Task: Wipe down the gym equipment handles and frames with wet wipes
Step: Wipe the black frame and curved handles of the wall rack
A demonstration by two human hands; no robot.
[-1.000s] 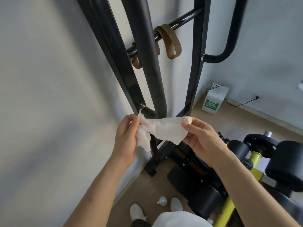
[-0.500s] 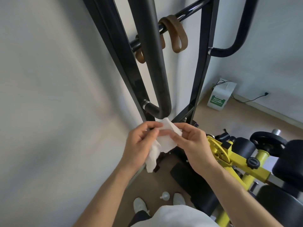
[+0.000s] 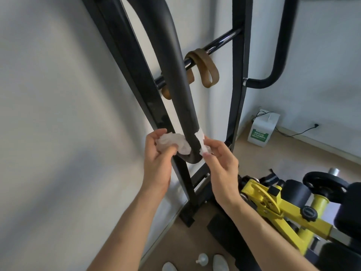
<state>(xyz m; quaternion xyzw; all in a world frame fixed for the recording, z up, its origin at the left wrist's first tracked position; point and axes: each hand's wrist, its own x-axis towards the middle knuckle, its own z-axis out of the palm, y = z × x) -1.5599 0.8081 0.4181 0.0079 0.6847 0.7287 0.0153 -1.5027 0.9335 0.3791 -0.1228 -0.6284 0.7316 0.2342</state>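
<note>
Two ends of the wet wipe (image 3: 172, 142), looped behind the padded handle (image 3: 175, 85) at its lower bend, are being pinched by the left hand (image 3: 156, 161) and right hand (image 3: 220, 169). The next move is likely calling for sliding the wipe up that handle.

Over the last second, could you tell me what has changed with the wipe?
The left hand and right hand carried the wipe up and looped it behind the padded handle's lower bend, each still gripping one end. The brown straps stay on the crossbar.

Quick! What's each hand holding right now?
Left hand: closed, gripping one end of the crumpled white wet wipe.
Right hand: closed, pinching its other end.
</note>
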